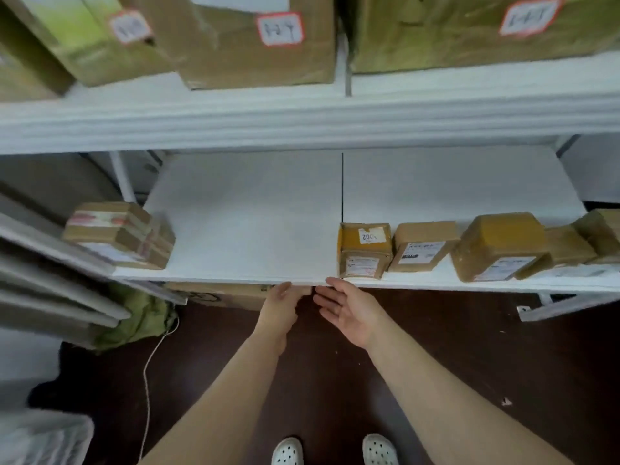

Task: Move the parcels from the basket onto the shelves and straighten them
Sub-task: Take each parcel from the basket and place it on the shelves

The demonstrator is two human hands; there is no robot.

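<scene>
A white shelf runs across the middle of the head view. On its left end lies a stack of flat brown parcels. On its right half stand several small brown parcels in a row: one marked 2002, a labelled one, a bigger taped one and more at the right edge. Both my hands hover just below the shelf's front edge. My left hand is relaxed and holds nothing. My right hand is open, palm up, fingers straight, also empty.
Large cardboard boxes with handwritten tags fill the upper shelf. A brown box sits under the shelf. A green bag and a thin cord lie on the dark floor at left. White bagged items sit bottom left.
</scene>
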